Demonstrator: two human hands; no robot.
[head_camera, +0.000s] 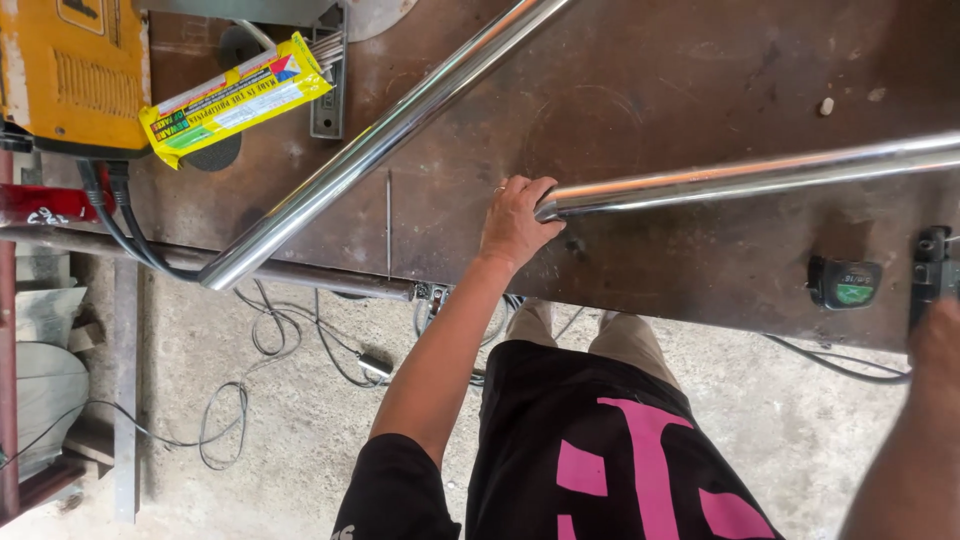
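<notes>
Gripping the steel pipe's (750, 178) near end, the left hand (515, 222) could let it roll off the table (640, 90); right hand's (938, 335) grip can't be told.

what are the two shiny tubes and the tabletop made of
Both tubes, the one in the left hand and the loose one, look like polished stainless steel or chrome: mirror-bright reflections. The tabletop looks like bare steel plate, brown, rusty and scuffed.
</notes>
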